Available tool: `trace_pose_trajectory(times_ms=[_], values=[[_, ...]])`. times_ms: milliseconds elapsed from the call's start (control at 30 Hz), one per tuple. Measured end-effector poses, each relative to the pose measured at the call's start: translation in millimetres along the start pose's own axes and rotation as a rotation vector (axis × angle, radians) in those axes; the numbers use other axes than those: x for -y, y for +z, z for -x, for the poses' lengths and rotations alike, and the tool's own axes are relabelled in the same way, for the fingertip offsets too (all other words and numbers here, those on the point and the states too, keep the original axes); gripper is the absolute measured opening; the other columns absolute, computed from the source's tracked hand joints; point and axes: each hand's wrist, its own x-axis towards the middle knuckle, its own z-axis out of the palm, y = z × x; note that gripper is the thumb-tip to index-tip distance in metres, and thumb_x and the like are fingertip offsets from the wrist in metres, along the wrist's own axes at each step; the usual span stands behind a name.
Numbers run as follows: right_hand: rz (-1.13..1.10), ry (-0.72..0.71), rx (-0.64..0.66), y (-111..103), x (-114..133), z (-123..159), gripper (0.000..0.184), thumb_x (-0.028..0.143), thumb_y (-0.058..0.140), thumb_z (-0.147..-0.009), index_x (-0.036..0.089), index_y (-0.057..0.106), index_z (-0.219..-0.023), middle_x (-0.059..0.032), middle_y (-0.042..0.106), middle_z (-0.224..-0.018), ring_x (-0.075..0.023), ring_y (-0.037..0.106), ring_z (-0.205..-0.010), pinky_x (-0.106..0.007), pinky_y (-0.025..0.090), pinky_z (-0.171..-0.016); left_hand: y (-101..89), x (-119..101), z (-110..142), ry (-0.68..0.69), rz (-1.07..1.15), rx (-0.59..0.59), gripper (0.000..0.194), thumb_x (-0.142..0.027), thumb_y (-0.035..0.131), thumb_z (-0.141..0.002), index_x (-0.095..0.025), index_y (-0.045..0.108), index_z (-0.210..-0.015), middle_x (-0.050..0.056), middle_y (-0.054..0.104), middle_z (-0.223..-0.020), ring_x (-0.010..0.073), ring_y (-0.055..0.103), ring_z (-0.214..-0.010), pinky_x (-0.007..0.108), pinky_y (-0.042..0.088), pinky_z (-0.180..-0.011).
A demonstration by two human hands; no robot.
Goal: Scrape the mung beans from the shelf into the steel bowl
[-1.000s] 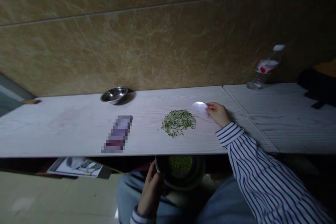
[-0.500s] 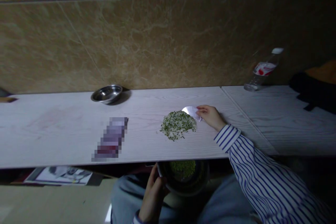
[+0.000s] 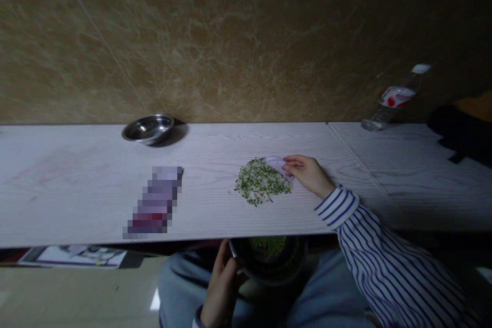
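Right hand pinching thin disc at green bits, left hand on lower bowl

Right hand [image 3: 310, 174]: fingers closed on the near edge of a pale, see-through disc [image 3: 274, 163]; they cover part of it, so its full outline can't be read. Disc meets the right side of the green bits [image 3: 255, 182], spread loose on the desk [image 3: 207, 184]. Left hand [image 3: 223, 284]: thumb and fingers closed on the rim of the lower bowl [image 3: 269, 279], below the desk edge. Desk cuts off the bowl's far side; more green stuff inside, too dark for detail. Flat item [image 3: 154, 202] left of the bits is pixelated, can't identify. Steel bowl [image 3: 148, 130] near wall, tilted. Bottle [image 3: 392, 100] at right; dark bundle [image 3: 461, 125] beyond, cut off by frame.
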Motion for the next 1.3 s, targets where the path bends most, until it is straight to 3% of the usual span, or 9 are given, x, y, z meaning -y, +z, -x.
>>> trace_pose_trajectory(times_ms=[167,333,500,667,867,1300], values=[[-0.005,0.001,0.014,1.7,3.2,5.7,0.017,0.023,0.075,-0.066,0.017,0.071,-0.082,-0.0052,0.073,-0.07,-0.018,0.069,-0.064,-0.032,0.059,-0.062,0.8,0.9,0.3,-0.009,0.026,0.006,0.068,-0.026,0.067,-0.061,-0.022,0.053,-0.127,0.008,0.067,-0.115,0.0224,0.063,-0.087,0.028,0.046,-0.061],[-0.02,0.027,0.028,3.6,6.3,10.1,0.015,0.019,0.07,-0.068,0.017,0.071,-0.083,-0.0046,0.073,-0.071,-0.0176,0.069,-0.065,-0.034,0.059,-0.066,0.1,3.8,-2.0,-0.009,0.127,0.067,0.071,-0.024,0.07,-0.06,-0.024,0.052,-0.128,0.008,0.069,-0.11,0.0277,0.065,-0.098,0.035,0.052,-0.075],[-0.018,0.036,0.047,3.8,8.6,14.9,0.017,0.019,0.069,-0.069,0.017,0.071,-0.086,-0.0056,0.073,-0.075,-0.0184,0.069,-0.069,-0.035,0.058,-0.071,-4.9,3.5,-4.2,-0.003,0.099,0.161,0.071,-0.024,0.071,-0.067,-0.024,0.049,-0.135,0.01,0.065,-0.122,0.0293,0.057,-0.115,0.036,0.051,-0.083],[-0.007,0.012,0.077,4.6,7.7,17.0,0.018,0.022,0.069,-0.07,0.017,0.071,-0.087,-0.0056,0.074,-0.077,-0.0172,0.069,-0.07,-0.033,0.058,-0.07,-7.4,4.4,-4.1,-0.003,0.082,0.165,0.068,-0.022,0.069,-0.067,-0.026,0.052,-0.132,0.008,0.065,-0.123,0.0269,0.061,-0.106,0.035,0.052,-0.081],[0.02,0.016,0.122,5.7,11.0,20.1,0.019,0.021,0.068,-0.073,0.016,0.07,-0.091,-0.0064,0.074,-0.08,-0.0168,0.069,-0.073,-0.032,0.058,-0.072,-7.0,1.6,3.1,0.009,0.112,0.165,0.065,-0.022,0.069,-0.068,-0.025,0.051,-0.13,0.009,0.063,-0.127,0.0283,0.057,-0.115,0.037,0.051,-0.085],[0.088,-0.056,0.133,7.8,18.5,30.2,0.019,0.019,0.065,-0.075,0.015,0.071,-0.093,-0.0071,0.074,-0.08,-0.0176,0.07,-0.073,-0.033,0.059,-0.07,-5.7,1.5,6.3,-0.005,0.11,0.162,0.066,-0.024,0.069,-0.065,-0.024,0.053,-0.129,0.009,0.066,-0.118,0.0285,0.06,-0.105,0.037,0.051,-0.08]])
